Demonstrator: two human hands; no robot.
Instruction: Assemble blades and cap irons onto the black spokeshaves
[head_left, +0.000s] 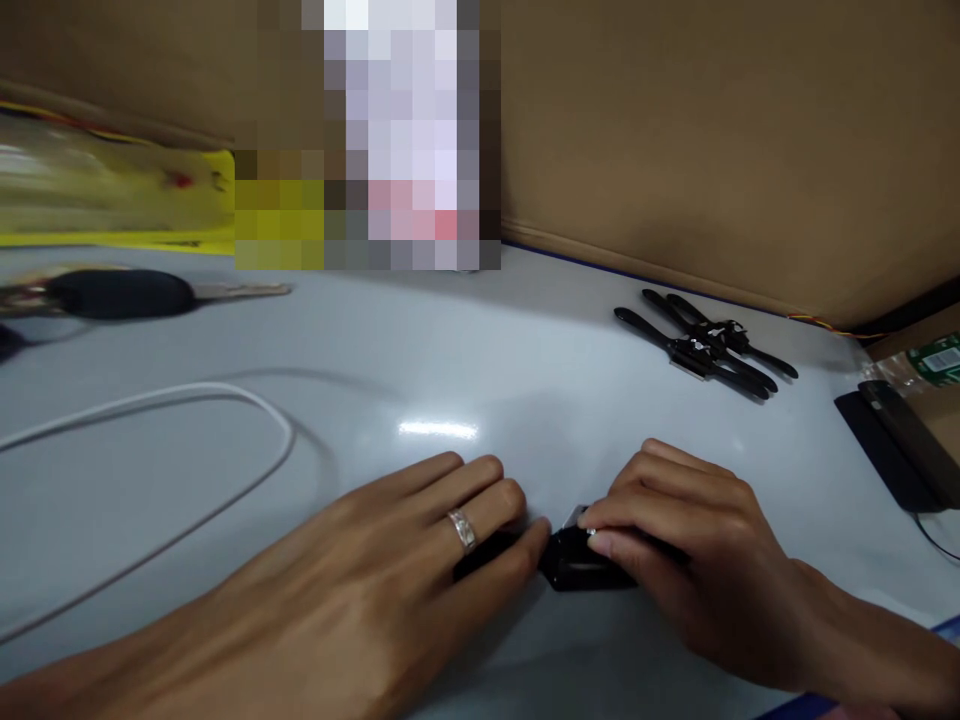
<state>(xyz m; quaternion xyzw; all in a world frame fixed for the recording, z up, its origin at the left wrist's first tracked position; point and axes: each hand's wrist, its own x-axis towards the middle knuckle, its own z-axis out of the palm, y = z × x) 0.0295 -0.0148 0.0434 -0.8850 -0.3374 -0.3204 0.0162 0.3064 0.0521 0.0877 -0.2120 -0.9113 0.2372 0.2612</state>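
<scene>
A black spokeshave [592, 572] lies on the light grey table between my hands, its shiny middle part showing. My left hand [420, 560], with a silver ring on one finger, is closed over the left handle and hides most of it. Thumb and forefinger of my right hand [690, 550] pinch a small silvery metal part [592, 532] on the middle of the tool. Its right handle is mostly hidden under that hand. Further back on the right, several similar black spokeshaves [705, 350] lie in an overlapping group.
A white cable [277, 410] loops across the left of the table. Behind it lies a black-handled key [120, 293], near a yellow-edged plastic package [112, 190]. A black device [900, 445] and a green-labelled bottle [937, 360] are at the right. Brown cardboard [712, 130] stands along the back.
</scene>
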